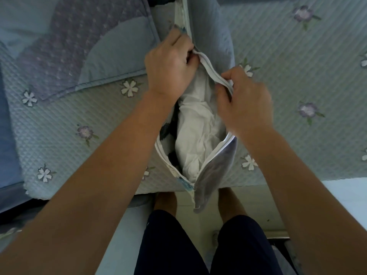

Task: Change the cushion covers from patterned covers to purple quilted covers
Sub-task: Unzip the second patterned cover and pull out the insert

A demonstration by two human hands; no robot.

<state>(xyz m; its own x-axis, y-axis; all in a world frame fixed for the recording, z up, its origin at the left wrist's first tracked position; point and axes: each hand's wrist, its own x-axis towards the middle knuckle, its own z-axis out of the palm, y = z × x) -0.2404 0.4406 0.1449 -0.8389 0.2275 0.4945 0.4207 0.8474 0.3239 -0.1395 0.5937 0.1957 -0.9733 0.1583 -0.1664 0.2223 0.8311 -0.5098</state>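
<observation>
A cushion lies on the bed in front of me with its zip opening spread wide. Its white inner pad (196,132) shows crumpled in the gap. The patterned cover (168,133) has white zip edges and dark blotches inside. My left hand (170,64) pinches the left zip edge near the far end of the opening. My right hand (244,100) pinches the right zip edge (216,76), pulling it outward. A purple quilted cover (65,48) with small dots lies flat at the upper left of the bed.
The bed carries a pale blue quilted spread (297,86) with white and purple flowers. Its edge runs across the lower part of the view. Below it are my legs in dark shorts (198,247) and a light floor.
</observation>
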